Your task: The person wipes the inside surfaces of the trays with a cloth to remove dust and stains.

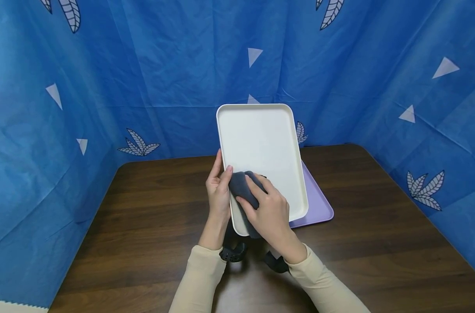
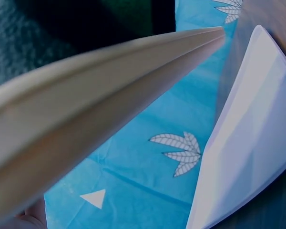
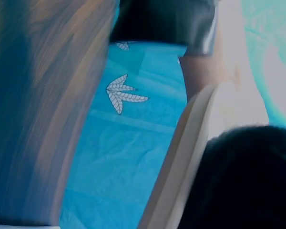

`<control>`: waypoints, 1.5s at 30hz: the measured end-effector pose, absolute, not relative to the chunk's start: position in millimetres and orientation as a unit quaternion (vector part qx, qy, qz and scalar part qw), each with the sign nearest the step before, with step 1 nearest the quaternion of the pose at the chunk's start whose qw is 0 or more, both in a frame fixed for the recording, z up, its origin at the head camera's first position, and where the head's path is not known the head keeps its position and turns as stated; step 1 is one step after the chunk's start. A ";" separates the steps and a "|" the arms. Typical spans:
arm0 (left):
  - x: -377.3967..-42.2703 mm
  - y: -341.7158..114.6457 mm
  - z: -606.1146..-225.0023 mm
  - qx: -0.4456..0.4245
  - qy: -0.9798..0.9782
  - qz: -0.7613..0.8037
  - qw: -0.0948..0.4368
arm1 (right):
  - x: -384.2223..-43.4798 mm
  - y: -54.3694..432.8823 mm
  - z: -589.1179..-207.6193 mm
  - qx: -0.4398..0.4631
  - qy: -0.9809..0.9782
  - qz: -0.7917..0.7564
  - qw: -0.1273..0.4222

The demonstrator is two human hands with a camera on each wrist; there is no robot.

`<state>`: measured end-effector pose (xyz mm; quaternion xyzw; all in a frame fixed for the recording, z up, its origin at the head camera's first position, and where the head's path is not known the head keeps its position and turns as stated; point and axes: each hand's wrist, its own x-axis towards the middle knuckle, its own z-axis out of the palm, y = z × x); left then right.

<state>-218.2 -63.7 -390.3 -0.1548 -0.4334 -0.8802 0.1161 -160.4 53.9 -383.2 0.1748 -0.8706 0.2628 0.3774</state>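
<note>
A white rectangular tray (image 1: 262,139) is held up tilted over the table, its inner face toward the head camera. My left hand (image 1: 218,191) grips its left edge, thumb on the front rim and fingers behind. In my right hand (image 1: 270,208) is a bunched dark grey cloth (image 1: 240,184), pressed against the lower left part of the tray's face. A tail of the cloth hangs over the tray's bottom edge. The left wrist view shows the tray's rim (image 2: 109,71) close up; in the right wrist view the dark cloth (image 3: 248,167) lies against the rim.
A purple tray (image 1: 317,200) lies on the brown wooden table (image 1: 151,208), behind and right of the white tray and partly covered by it. Blue patterned curtains (image 1: 174,65) stand behind and on both sides. A black wrist strap (image 1: 233,253) sits at the left wrist.
</note>
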 end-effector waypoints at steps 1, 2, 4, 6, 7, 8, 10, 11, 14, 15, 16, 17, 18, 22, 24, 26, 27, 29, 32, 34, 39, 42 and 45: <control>-218.3 -63.7 -390.3 -0.157 -0.431 -0.881 0.116 | -161.3 55.8 -383.3 0.176 -0.869 0.271 0.374; -218.3 -63.6 -390.2 -0.158 -0.430 -0.882 0.115 | -162.3 57.9 -383.9 0.178 -0.867 0.278 0.372; -217.8 -63.3 -389.9 -0.161 -0.429 -0.882 0.114 | -164.0 62.1 -384.9 0.179 -0.863 0.294 0.369; -217.4 -62.9 -389.7 -0.162 -0.430 -0.881 0.114 | -165.3 66.4 -385.7 0.178 -0.859 0.310 0.366; -217.1 -62.7 -389.6 -0.162 -0.431 -0.880 0.114 | -166.1 68.8 -386.6 0.177 -0.857 0.317 0.367; -216.7 -62.6 -389.5 -0.162 -0.432 -0.880 0.113 | -166.5 71.2 -387.1 0.176 -0.854 0.323 0.367; -216.3 -62.6 -389.3 -0.164 -0.434 -0.879 0.112 | -167.4 75.8 -387.8 0.169 -0.851 0.335 0.366; -216.2 -62.8 -389.3 -0.164 -0.434 -0.879 0.112 | -168.0 78.1 -388.3 0.166 -0.850 0.341 0.365; -216.0 -63.4 -389.3 -0.164 -0.436 -0.878 0.114 | -170.0 85.3 -389.5 0.154 -0.850 0.354 0.358; -216.0 -63.7 -389.3 -0.164 -0.438 -0.877 0.116 | -170.8 87.8 -390.2 0.149 -0.851 0.358 0.355; -216.1 -63.9 -389.3 -0.163 -0.440 -0.875 0.117 | -171.7 90.3 -390.8 0.144 -0.851 0.362 0.351; -216.1 -64.1 -389.4 -0.163 -0.441 -0.875 0.118 | -172.8 92.8 -391.5 0.138 -0.852 0.366 0.348; -216.2 -64.3 -389.5 -0.163 -0.442 -0.874 0.119 | -173.4 95.5 -391.8 0.132 -0.853 0.370 0.343; -216.5 -65.1 -389.7 -0.162 -0.446 -0.872 0.120 | -176.0 105.8 -392.3 0.100 -0.858 0.383 0.326; -216.4 -65.4 -389.4 -0.161 -0.446 -0.872 0.121 | -177.5 111.4 -392.7 0.082 -0.863 0.386 0.317; -216.5 -65.7 -389.3 -0.157 -0.446 -0.873 0.122 | -179.3 116.8 -393.5 0.060 -0.867 0.388 0.308; -216.5 -65.9 -389.0 -0.156 -0.446 -0.873 0.123 | -180.2 119.5 -393.8 0.050 -0.869 0.388 0.303; -216.7 -66.3 -388.3 -0.155 -0.445 -0.873 0.125 | -181.9 124.7 -394.0 0.028 -0.873 0.390 0.292; -217.6 -66.9 -388.1 -0.157 -0.443 -0.873 0.129 | -184.5 132.2 -394.6 0.000 -0.875 0.396 0.277; -217.9 -67.1 -388.1 -0.160 -0.441 -0.874 0.130 | -186.3 136.0 -395.7 -0.012 -0.876 0.400 0.269; -218.3 -67.1 -388.4 -0.165 -0.438 -0.874 0.128 | -188.6 138.9 -397.8 -0.026 -0.877 0.404 0.258; -218.8 -67.0 -388.4 -0.164 -0.442 -0.872 0.130 | -188.4 137.7 -397.7 -0.028 -0.878 0.404 0.256; -218.4 -66.9 -388.5 -0.162 -0.444 -0.872 0.130 | -187.7 135.8 -398.4 -0.030 -0.878 0.401 0.259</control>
